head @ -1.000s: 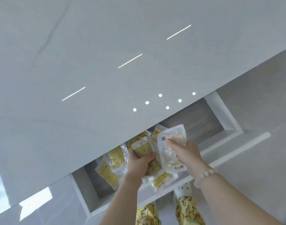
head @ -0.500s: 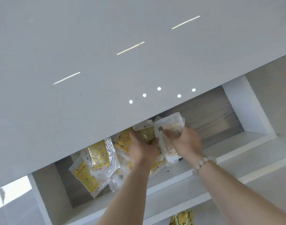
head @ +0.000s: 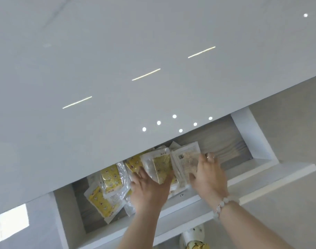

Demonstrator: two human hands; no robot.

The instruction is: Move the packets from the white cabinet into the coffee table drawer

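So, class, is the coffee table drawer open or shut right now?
Open. The drawer juts out from under the table top, its inside exposed, with yellow packets lying in it.

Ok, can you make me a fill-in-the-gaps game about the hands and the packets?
1. Loose packets lie in the open ____ under the white tabletop.
2. The right hand, gripping a pale packet, wears a bead ____ on its wrist.
3. The left hand grips a packet printed in the colour ____.
Missing words: drawer; bracelet; yellow.
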